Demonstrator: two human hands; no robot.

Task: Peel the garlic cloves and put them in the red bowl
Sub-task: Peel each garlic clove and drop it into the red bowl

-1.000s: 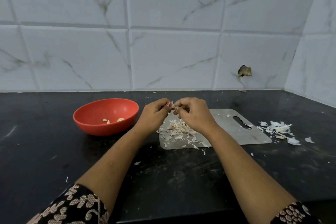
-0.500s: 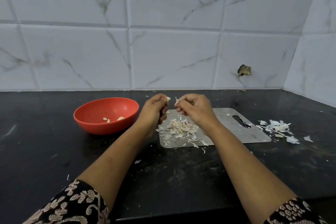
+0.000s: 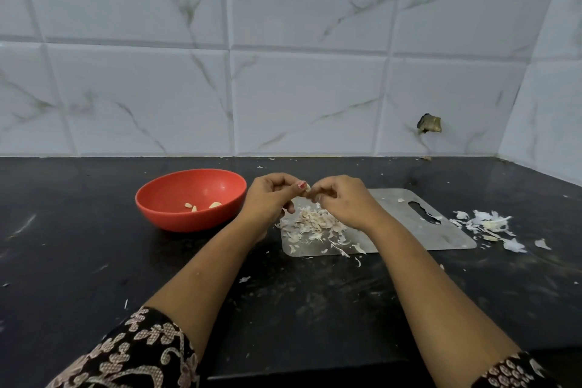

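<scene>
A red bowl (image 3: 189, 221) stands on the left part of a black counter (image 3: 78, 261) and holds three peeled cloves (image 3: 215, 205) on its floor. Just right of the bowl, the left hand (image 3: 267, 198) is raised above the counter, fingers curled, and pinches a small pale garlic clove (image 3: 308, 188) at its fingertips. The right hand (image 3: 340, 201) meets it from the other side, fingers likewise curled, with its fingertips closed on the same clove; the clove is thus held between both hands, above the near-left end of a metal cutting board (image 3: 441, 235). Directly beneath the hands a loose pile of garlic skins (image 3: 315, 220) lies on the board, a few scraps spilling over its front edge. The board's handle slot faces right. Beyond its right edge, a second heap of white skins (image 3: 485, 224) lies on the counter. A marbled tile wall (image 3: 299, 88) closes the background.
</scene>
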